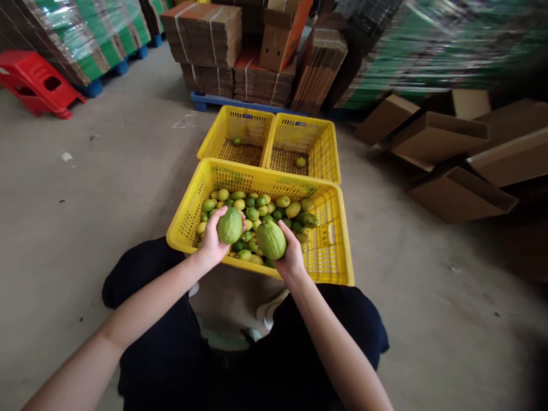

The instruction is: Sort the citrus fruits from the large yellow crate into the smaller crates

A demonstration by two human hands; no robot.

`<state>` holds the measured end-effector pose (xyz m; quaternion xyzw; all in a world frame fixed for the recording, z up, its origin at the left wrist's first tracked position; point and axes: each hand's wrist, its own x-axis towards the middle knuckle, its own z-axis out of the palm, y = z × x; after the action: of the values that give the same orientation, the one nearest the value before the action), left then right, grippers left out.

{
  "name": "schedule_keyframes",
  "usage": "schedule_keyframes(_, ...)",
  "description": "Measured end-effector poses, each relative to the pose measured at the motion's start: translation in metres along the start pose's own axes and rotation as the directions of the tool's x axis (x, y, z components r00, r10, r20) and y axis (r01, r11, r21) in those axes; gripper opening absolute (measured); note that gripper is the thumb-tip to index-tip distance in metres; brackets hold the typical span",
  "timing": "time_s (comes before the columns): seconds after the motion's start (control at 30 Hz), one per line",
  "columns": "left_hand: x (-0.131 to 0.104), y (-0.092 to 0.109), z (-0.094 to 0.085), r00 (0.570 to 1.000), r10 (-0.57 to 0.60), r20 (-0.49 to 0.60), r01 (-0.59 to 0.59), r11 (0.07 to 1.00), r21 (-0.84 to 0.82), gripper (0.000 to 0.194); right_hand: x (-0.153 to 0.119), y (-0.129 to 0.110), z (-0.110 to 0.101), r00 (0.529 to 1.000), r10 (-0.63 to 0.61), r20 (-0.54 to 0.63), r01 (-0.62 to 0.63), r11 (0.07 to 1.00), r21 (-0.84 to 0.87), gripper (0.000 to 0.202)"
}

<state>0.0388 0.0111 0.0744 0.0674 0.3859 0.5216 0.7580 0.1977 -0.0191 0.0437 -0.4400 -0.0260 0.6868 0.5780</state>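
Mid-frame, the left hand (212,238) curls round one fruit (230,226), right hand (292,252) round another fruit (272,240), seemingly comparing; next likely needs loosened grips.

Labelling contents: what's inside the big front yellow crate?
Loose green and yellow fruits, mostly left and centre. The left hand, right hand and held green fruits cover some; lower layers are hidden.

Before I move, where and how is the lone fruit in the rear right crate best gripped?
Probably around its middle, from above: the fruit looks rounded and lies low in the crate, whose walls would hinder a sideways approach.
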Motion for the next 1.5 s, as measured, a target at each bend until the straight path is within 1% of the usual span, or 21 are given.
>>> schedule_keyframes(0.07,0.002,0.001,-0.002,0.999,0.007,-0.032,-0.008,0.999,-0.036,0.017,-0.002,-0.001,0.001,0.998,0.054,0.019,-0.054,0.999,0.002,0.015)
schedule_keyframes(0.17,0.007,0.003,-0.005,0.996,-0.069,-0.051,0.066,0.996,-0.053,0.017,-0.005,-0.002,0.003,0.996,0.091,0.013,-0.091,0.996,0.000,0.020)
schedule_keyframes(0.3,0.010,0.003,-0.006,0.984,-0.177,-0.031,0.175,0.983,-0.054,0.030,-0.007,-0.004,0.004,0.997,0.081,0.017,-0.081,0.997,0.004,0.030)
schedule_keyframes(0.4,0.008,0.003,-0.004,0.967,-0.254,-0.031,0.252,0.965,-0.067,0.037,-0.008,-0.006,0.001,0.997,0.076,0.016,-0.076,0.997,0.007,0.020)
schedule_keyframes(0.47,0.005,0.003,-0.001,0.961,-0.276,-0.034,0.274,0.960,-0.051,0.038,-0.008,-0.006,0.001,0.998,0.063,0.027,-0.063,0.998,-0.003,0.016)
schedule_keyframes(0.6,-0.001,0.003,0.003,0.968,-0.251,-0.031,0.251,0.968,-0.009,0.035,-0.007,-0.004,0.001,0.999,0.022,0.049,-0.023,1.000,0.014,0.019)
schedule_keyframes(0.7,-0.001,0.002,0.001,0.975,-0.219,-0.024,0.218,0.975,-0.030,0.039,-0.004,-0.001,-0.001,0.998,0.047,0.053,-0.049,0.998,0.039,0.026)
schedule_keyframes(0.8,0.003,0.001,-0.001,0.970,-0.244,-0.025,0.241,0.968,-0.071,0.041,0.001,0.001,-0.005,0.998,0.028,0.061,-0.031,0.998,0.048,0.025)
schedule_keyframes(0.9,0.004,0.001,-0.002,0.971,-0.239,-0.029,0.235,0.967,-0.104,0.035,0.001,0.000,-0.004,0.999,0.006,0.054,-0.009,0.999,0.052,0.020)
schedule_keyframes(1.0,0.003,0.002,-0.001,0.977,-0.210,-0.043,0.205,0.972,-0.112,0.031,-0.003,-0.002,0.000,0.998,0.041,0.057,-0.043,0.999,0.032,0.021)
schedule_keyframes(1.13,-0.001,0.003,0.000,0.992,-0.126,-0.009,0.125,0.988,-0.094,0.019,-0.008,-0.005,0.003,0.994,0.034,0.101,-0.034,0.999,-0.009,0.030)
schedule_keyframes(1.2,-0.002,0.004,0.000,0.994,-0.109,0.005,0.109,0.991,-0.078,0.015,-0.010,-0.005,0.003,0.994,0.010,0.112,-0.008,1.000,-0.019,0.025)
schedule_keyframes(1.3,-0.002,0.006,0.000,0.987,-0.157,0.035,0.159,0.985,-0.059,0.023,-0.011,-0.005,0.003,0.996,-0.005,0.087,0.008,1.000,-0.025,0.013)
schedule_keyframes(1.4,-0.001,0.007,0.000,0.975,-0.203,0.087,0.208,0.977,-0.044,0.034,-0.009,-0.004,0.004,0.999,0.022,0.041,-0.022,1.000,-0.015,0.011)
schedule_keyframes(1.5,-0.001,0.007,-0.001,0.975,-0.199,0.102,0.203,0.979,-0.023,0.032,-0.006,-0.004,0.002,0.999,0.033,-0.012,-0.033,0.999,0.010,0.010)
